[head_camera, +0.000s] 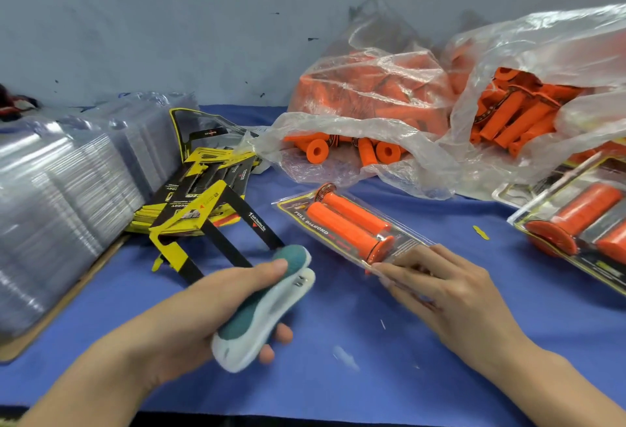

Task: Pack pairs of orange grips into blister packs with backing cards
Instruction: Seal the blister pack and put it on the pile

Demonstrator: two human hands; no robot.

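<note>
A filled blister pack [349, 226] with two orange grips and a backing card lies on the blue table [372, 342] in the middle. My right hand [443, 287] pinches the pack's near end between thumb and fingers. My left hand [203, 321] grips a white and teal stapler [261, 311] just left of the pack, its nose pointing toward the pack's near corner. Yellow and black backing cards [203, 203] are piled to the left.
A tall stack of clear blister shells [64, 196] fills the left side. Two clear plastic bags of loose orange grips [372, 101] [528, 111] sit at the back. Finished packs [582, 223] lie at the right edge.
</note>
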